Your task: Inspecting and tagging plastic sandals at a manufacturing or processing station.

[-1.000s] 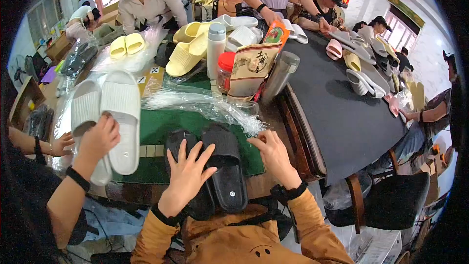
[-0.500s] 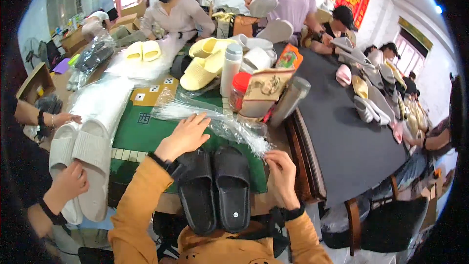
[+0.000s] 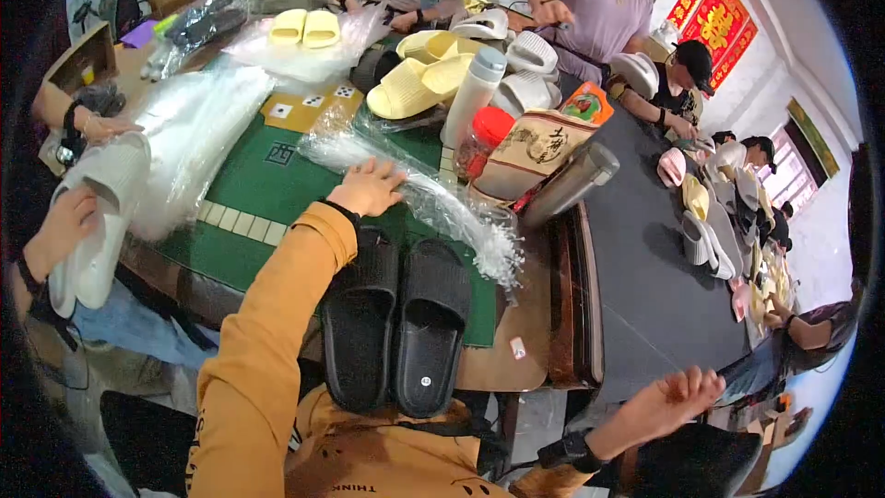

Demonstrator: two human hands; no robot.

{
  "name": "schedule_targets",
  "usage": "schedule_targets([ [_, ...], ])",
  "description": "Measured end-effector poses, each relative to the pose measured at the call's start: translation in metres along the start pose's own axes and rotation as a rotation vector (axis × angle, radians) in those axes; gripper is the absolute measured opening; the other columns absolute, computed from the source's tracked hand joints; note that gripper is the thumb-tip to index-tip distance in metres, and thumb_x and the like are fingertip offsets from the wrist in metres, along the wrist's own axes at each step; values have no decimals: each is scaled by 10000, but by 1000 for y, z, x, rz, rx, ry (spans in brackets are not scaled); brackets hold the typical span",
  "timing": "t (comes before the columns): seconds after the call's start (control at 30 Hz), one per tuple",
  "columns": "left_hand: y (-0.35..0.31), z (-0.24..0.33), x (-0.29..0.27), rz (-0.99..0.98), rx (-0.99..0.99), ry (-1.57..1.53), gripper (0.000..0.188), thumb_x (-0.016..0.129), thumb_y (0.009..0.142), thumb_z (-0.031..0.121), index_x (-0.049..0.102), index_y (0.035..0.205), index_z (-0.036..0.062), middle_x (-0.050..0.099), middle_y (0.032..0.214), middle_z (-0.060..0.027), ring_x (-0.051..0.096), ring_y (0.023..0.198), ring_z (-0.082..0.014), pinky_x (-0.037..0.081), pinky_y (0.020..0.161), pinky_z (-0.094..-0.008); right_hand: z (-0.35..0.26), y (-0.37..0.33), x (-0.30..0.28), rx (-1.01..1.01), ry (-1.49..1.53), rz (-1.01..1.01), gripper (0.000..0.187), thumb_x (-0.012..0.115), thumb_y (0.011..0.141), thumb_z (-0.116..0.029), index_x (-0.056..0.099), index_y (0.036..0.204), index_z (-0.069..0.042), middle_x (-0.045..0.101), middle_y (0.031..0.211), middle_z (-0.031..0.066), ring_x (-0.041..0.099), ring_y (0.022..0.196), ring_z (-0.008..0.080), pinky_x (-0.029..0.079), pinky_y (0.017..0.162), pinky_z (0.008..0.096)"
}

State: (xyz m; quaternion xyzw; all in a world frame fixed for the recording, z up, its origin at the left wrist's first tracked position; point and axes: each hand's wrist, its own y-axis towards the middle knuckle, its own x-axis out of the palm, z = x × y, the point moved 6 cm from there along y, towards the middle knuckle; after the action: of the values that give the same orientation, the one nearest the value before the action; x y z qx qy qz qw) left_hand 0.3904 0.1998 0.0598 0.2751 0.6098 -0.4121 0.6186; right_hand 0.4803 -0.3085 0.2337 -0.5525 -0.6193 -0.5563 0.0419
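So the person in the orange sleeves has their left hand [image 3: 369, 189] stretched out over the green bench [image 3: 267, 194], palm down on a pile of clear plastic bags [image 3: 433, 203], fingers [image 3: 392, 175] loosely together and resting on the crinkly film rather than pinching it, far as I can see. The bags look thin, shiny and see-through, bunched into a long strip that runs from near the middle of the bench toward its right edge. Just below that hand, right at the near edge, sits a pair of black slide sandals [image 3: 396, 318], side by side, toes pointing away, ribbed straps, with a small white sticker dot on the heel of the right one. The right hand [image 3: 668, 401] is way off to the lower right, well apart from the sandals and off the bench, fingers spread and holding nothing. Past the bags there's a white bottle [image 3: 475, 92], a red-lidded jar [image 3: 484, 134], a steel flask [image 3: 572, 184] lying tilted, and yellow slippers [image 3: 419, 83]. On the left another person's hands hold white slippers [image 3: 97, 212] next to more plastic film.
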Motion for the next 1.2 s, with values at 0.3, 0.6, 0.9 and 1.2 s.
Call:
schedule_targets([
  [0.3,-46,27,-38,420,221,-90,493,571,913,265,467,1360,85,399,1448,-187,375,1330,-396,344,1076,-511,3,-45,55,33,-522,-104,286,570,963,-151,458,1191,-20,431,800,3,331,616,53,295,510,186],
  [0.6,-227,185,-84,212,971,-985,231,571,932,154,603,1109,9,614,1095,-147,592,1028,-336,478,918,-381,32,-103,101,406,-221,-666,115,557,921,-63,461,978,-33,598,702,134,578,571,190,505,529,298],
  [0.9,-274,158,-69,458,976,-726,201,614,837,99,621,1027,36,609,989,-83,602,896,-262,507,790,-354,-5,-26,-1,277,48,-183,86,501,1003,-138,492,1022,-55,456,888,20,331,582,50,305,474,180],
  [1.2,-304,135,-30,271,791,-408,168,595,805,119,565,959,59,541,840,-66,549,810,-234,459,708,-340,81,-107,22,895,-450,-446,122,578,874,21,594,972,-49,585,832,42,492,589,65,367,487,192],
])
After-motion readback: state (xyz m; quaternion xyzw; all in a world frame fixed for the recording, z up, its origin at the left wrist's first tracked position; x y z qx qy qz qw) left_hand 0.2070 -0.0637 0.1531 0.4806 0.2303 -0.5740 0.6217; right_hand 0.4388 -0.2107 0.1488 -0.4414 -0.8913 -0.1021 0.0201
